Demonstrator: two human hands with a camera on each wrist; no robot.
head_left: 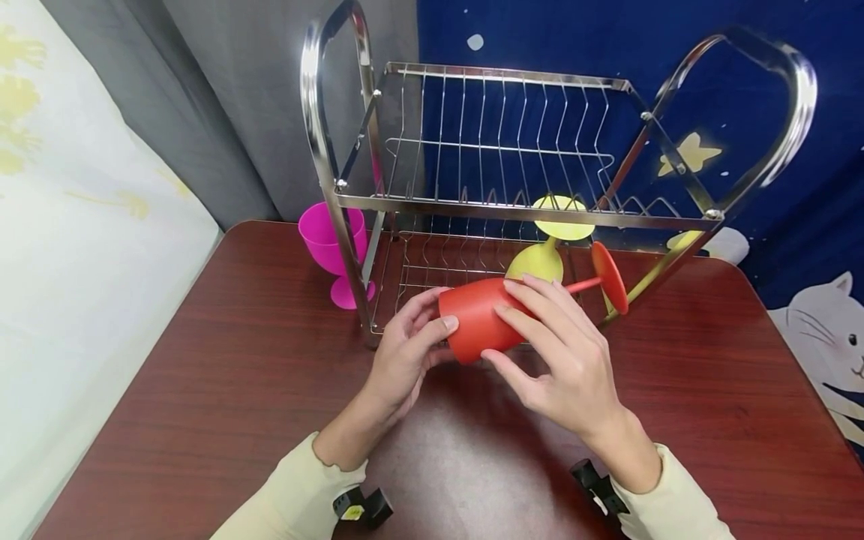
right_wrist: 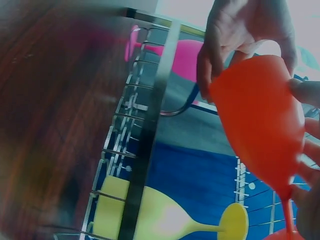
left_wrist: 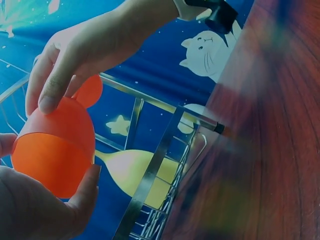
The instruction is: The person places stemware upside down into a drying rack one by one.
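Note:
A red goblet is held tilted in front of the dish rack, its stem and round base pointing to the right. My left hand grips it at the rim, thumb on the near side. Round the bowl towards the stem, my right hand holds it with fingers above and thumb below. The left wrist view looks into the open mouth of the red goblet. Upside down on the lower tier of the rack sits a yellow goblet, partly hidden by the right hand in the head view.
A magenta goblet stands upright on the brown table, just left of the rack. Bent metal handles rise at both ends of the rack. Behind it hang a grey curtain and a blue patterned cloth.

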